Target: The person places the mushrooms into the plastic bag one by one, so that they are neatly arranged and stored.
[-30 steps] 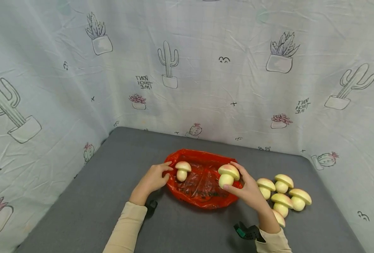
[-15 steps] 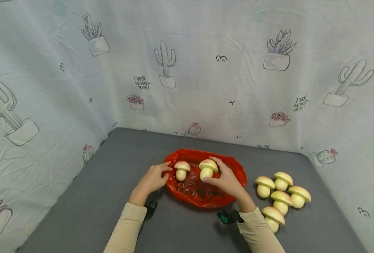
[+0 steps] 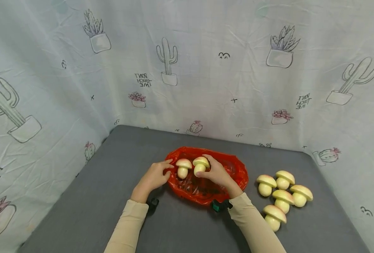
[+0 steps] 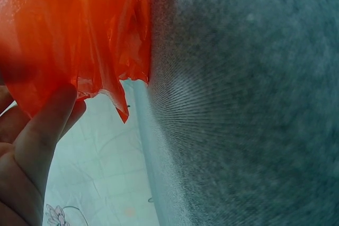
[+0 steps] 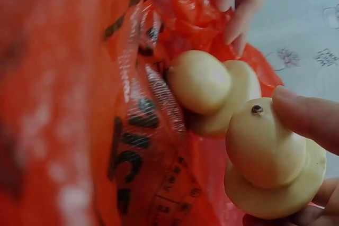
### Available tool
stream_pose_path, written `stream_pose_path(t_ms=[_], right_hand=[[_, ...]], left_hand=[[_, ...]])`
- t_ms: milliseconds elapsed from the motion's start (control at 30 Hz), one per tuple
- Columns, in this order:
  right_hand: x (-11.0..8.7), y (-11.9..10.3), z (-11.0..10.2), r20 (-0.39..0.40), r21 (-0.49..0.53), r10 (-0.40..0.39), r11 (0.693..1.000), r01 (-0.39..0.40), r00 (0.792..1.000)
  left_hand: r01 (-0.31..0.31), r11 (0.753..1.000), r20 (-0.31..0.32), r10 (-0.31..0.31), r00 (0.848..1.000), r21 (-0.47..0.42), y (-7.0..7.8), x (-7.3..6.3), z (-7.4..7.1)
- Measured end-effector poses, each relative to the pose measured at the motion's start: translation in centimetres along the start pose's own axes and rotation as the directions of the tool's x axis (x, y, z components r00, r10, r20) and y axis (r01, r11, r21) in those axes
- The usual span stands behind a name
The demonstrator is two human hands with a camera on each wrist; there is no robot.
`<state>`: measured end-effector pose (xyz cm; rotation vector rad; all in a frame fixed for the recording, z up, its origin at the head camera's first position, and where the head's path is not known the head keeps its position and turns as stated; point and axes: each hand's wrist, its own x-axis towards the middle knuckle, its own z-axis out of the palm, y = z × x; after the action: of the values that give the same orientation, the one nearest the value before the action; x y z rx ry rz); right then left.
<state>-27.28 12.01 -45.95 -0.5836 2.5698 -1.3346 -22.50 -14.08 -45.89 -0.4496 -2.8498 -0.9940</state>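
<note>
My right hand holds a toy mushroom between thumb and fingers, inside the mouth of a red plastic bag. The right wrist view shows the held mushroom's pale stem, a dark spot on its end, and the thumb against it. Just left of it in the bag is a second mushroom with a pink-tinged cap. At the bag's left rim, my left hand holds the plastic, thumb on the outer side, other fingers partly hidden behind.
Several more mushrooms are grouped on the grey table, right of the bag. Behind and beside the table hangs a white curtain printed with cacti. Each wrist wears a black strap.
The right hand has carried its mushroom leftward across the bag, ending close to the second mushroom. The left hand has stayed at the rim. The mushrooms on the table are in place.
</note>
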Motion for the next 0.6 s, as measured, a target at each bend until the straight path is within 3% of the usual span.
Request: stream_pose_path(t_ms=[233,600], right_hand=[[0.8,0.8,0.4,0.006,0.028,0.040,0.999,-0.040,0.999],[1.5,1.4,1.3,0.014,-0.051,0.016,0.999,-0.015,1.000]], left_hand=[[-0.001,1.000,0.010,0.001,1.000,-0.007,0.2,0.2,-0.1],[-0.008,1.000,0.013,0.008,1.000,0.010,0.2,0.1,-0.1]])
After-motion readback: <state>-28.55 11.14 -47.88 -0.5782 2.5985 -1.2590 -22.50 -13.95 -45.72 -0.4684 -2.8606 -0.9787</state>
